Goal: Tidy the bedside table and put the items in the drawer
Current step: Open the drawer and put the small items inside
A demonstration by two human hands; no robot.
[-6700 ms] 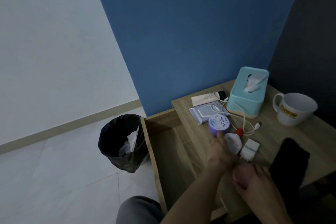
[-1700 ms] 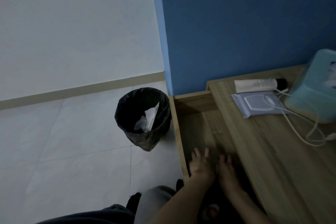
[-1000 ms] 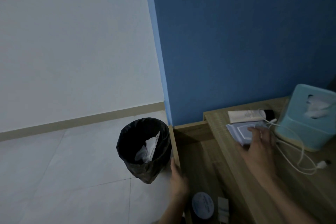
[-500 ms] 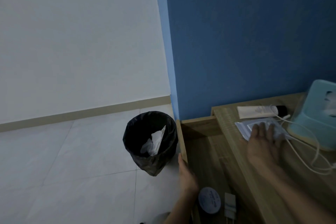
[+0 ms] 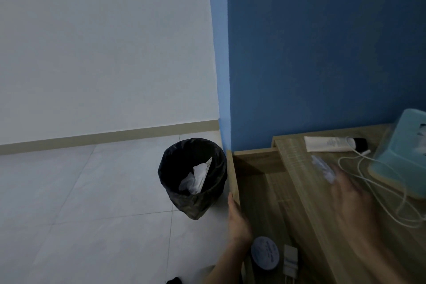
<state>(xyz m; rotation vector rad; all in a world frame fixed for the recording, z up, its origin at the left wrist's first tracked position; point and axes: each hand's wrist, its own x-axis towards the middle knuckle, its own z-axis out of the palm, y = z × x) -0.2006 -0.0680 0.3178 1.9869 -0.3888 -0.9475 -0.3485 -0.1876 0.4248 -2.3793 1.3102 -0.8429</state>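
Beyond the right hand (image 5: 352, 205), a pale flat packet (image 5: 322, 168); grip blurred, can't tell.
Flat left hand (image 5: 237, 221) is steadying the wooden drawer (image 5: 232, 173); lower it gently.

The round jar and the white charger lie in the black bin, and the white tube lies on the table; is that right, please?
Not quite: the head view shows the round jar and the white charger in the open drawer, not the black bin. The white tube does lie on the table.
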